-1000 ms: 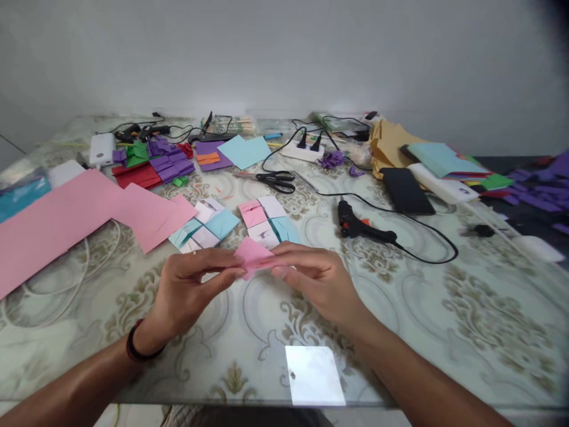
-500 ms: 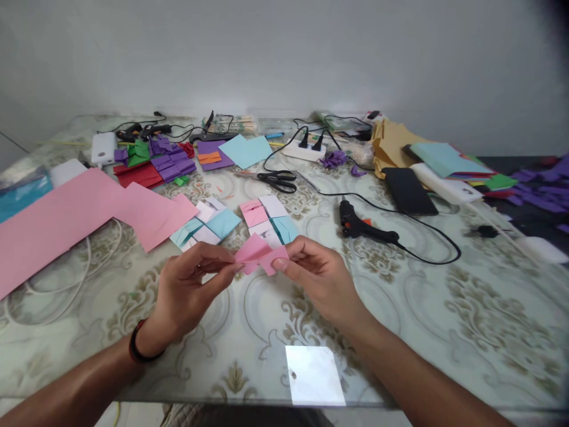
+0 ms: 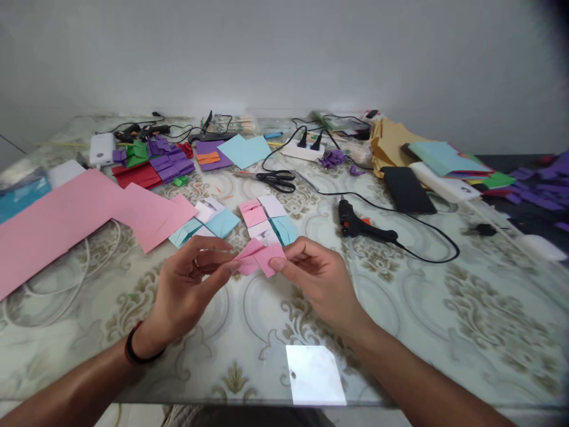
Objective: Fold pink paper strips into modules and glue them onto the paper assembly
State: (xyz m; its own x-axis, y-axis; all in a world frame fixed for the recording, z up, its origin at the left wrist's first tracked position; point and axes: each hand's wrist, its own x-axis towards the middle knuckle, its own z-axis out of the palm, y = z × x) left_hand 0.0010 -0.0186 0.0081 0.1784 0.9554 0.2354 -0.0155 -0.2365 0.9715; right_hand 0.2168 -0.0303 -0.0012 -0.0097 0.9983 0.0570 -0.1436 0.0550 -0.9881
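Note:
A small folded pink paper piece (image 3: 260, 257) is held just above the table between both hands. My left hand (image 3: 189, 284) pinches its left end with thumb and fingers. My right hand (image 3: 317, 276) pinches its right end, thumb on top. Just beyond the hands lie two folded pieces, one of pink, white and light blue (image 3: 267, 219), the other of light blue and white (image 3: 205, 223). A black band circles my left wrist.
A large pink sheet (image 3: 71, 210) lies at the left. Black scissors (image 3: 276, 178), a black glue gun (image 3: 360, 225) with its cable, a power strip (image 3: 304, 151), a black phone (image 3: 405, 190), purple, red and green folded papers (image 3: 153, 163) and paper stacks (image 3: 444, 160) fill the far side.
The pink piece has been raised slightly and turned; a flap now shows folded toward me at its right part. Both hands stay pinched on it.

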